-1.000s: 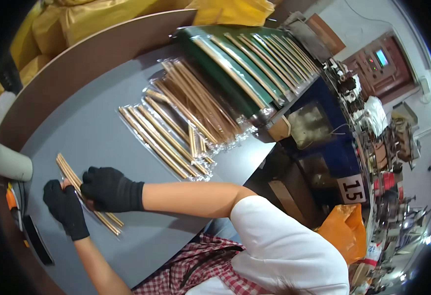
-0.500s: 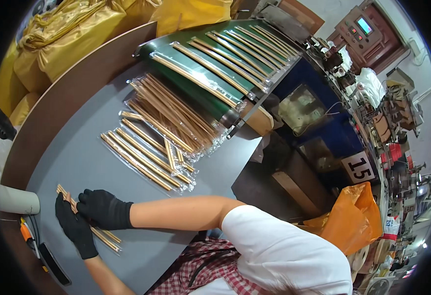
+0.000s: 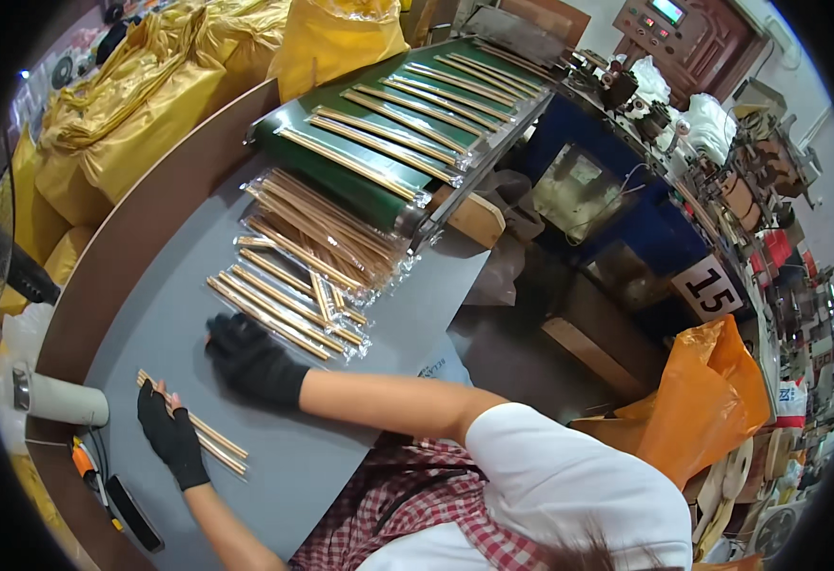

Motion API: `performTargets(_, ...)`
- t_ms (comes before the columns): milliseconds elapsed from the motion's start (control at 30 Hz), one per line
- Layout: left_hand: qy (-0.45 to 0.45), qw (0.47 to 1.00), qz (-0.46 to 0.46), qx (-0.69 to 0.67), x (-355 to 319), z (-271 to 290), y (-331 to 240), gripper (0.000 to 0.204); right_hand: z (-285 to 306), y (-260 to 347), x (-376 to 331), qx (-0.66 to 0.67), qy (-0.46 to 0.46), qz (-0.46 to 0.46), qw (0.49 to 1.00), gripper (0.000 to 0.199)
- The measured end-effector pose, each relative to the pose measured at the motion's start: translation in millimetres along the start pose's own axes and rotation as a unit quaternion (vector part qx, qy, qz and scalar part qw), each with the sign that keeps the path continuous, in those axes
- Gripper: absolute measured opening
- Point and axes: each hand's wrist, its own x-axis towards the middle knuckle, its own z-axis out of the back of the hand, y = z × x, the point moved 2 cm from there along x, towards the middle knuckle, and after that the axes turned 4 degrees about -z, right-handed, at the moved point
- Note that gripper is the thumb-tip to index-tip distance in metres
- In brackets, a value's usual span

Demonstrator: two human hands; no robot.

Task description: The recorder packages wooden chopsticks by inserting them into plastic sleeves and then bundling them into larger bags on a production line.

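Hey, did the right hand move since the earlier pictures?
Yes. Judged against the green belt, the right hand has moved closer to it, away from the left hand.

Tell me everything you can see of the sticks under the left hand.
The sticks are slim, straight, tan and wood-like. They lie slantwise on the grey tabletop, from upper left to lower right, slightly apart at the lower-right end. The left hand, black-gloved with bare fingertips, covers part of their length; both ends show. Their exact number, and any clear wrapper, I cannot tell.
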Motion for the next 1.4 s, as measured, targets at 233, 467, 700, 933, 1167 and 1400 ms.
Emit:
performTargets(233,-0.039,0.998,0.008,-0.041,1,5,-8,0.032,48,-74,-4,-0.047,0.097,-0.192,0.975,0.050)
performTargets(467,-0.039,0.998,-0.002,-0.040,-2,1,-13,0.034,52,-53,-6,-0.009,0.155,-0.115,0.981,0.036)
performTargets(700,-0.057,0.994,0.028,-0.085,-4,14,-19,0.032,60,-52,-11,0.038,0.126,-0.106,0.986,0.039)
performTargets(933,-0.088,0.992,0.017,-0.086,4,21,-27,0.022,123,-51,-42,0.003,0.098,-0.122,0.988,0.025)
performTargets(1167,-0.064,0.992,0.057,-0.091,-1,20,-29,0.021,119,-35,-36,-0.028,0.124,-0.088,0.988,0.023)
performTargets(1400,-0.054,0.994,0.059,-0.080,2,22,-30,0.022,89,-19,-22,0.066,0.146,-0.024,0.987,0.031)
